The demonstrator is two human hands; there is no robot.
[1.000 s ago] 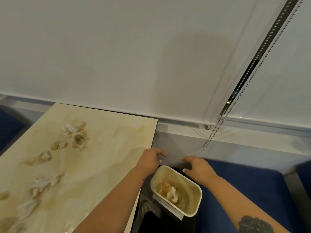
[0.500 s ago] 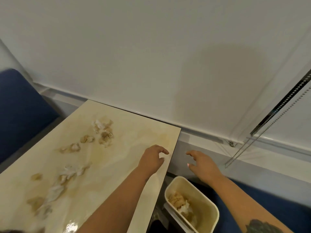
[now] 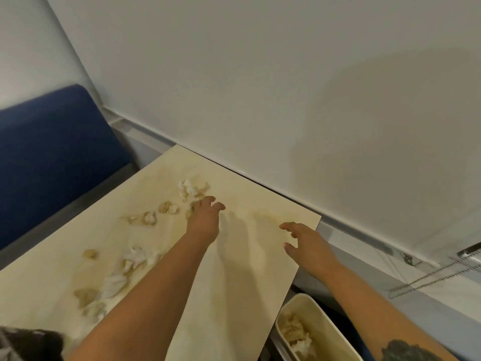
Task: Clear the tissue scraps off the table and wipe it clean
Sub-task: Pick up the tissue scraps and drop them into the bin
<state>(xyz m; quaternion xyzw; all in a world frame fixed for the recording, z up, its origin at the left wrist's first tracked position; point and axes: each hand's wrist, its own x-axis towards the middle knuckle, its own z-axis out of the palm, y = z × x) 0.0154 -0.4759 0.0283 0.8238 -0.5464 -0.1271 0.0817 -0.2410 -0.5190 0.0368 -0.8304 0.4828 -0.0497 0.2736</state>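
Observation:
Several stained tissue scraps lie on the beige table (image 3: 247,277): a white clump at the far side (image 3: 191,190), small brownish wads (image 3: 169,207) (image 3: 148,218) in the middle, and a wet trail nearer me (image 3: 135,256) (image 3: 114,282). My left hand (image 3: 204,217) reaches over the table, fingers loosely spread, right beside the far clump and holding nothing. My right hand (image 3: 304,241) hovers open above the table's right edge, fingers spread. A cream bin (image 3: 328,332) with tissue scraps inside stands below the table's right side.
A white roller blind (image 3: 260,87) runs along the table's far edge, its bead chain (image 3: 429,280) hanging at the right. A blue seat back (image 3: 52,157) stands at the left. A dark object (image 3: 28,342) shows at the bottom left corner.
Both hands left the bin and swung left over the table. My left hand reached forward to the far tissue clump; my right hand came over the table's right edge. The view turned left.

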